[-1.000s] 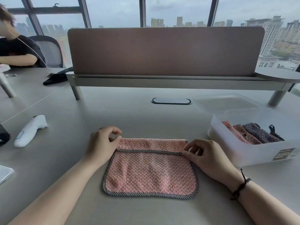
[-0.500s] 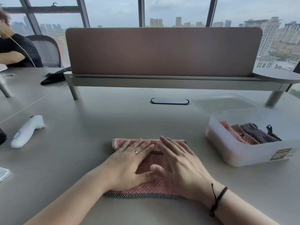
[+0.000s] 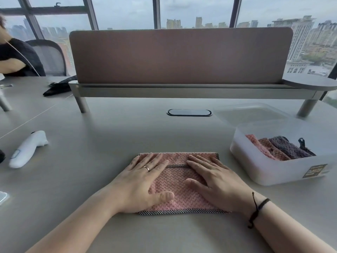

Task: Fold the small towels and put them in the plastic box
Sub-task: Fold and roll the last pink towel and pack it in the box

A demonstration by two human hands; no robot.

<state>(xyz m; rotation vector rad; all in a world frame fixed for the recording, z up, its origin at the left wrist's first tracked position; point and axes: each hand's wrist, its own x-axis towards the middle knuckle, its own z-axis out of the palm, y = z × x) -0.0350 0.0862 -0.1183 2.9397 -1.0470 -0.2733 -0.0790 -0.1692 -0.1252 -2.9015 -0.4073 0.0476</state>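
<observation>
A pink towel (image 3: pixel 177 181) with a checked border lies folded on the grey table in front of me. My left hand (image 3: pixel 142 181) rests flat on its left half, fingers spread, a ring on one finger. My right hand (image 3: pixel 214 179) rests flat on its right half, a black cord around the wrist. Both palms press down on the cloth and hold nothing. To the right stands the translucent plastic box (image 3: pixel 269 170). Inside it, three folded towels (image 3: pixel 277 147) stand side by side, pink, brownish and dark purple.
The box's clear lid (image 3: pixel 255 115) lies behind the box. A white handheld device (image 3: pixel 27 148) lies at the left. A brown desk divider (image 3: pixel 180 55) on a raised shelf spans the back. Another person sits at the far left. A cable port (image 3: pixel 189 112) is set mid-table.
My hands left the towel's upper fold corners, pressed flat close together on the middle, then slid apart toward the left and right sides.
</observation>
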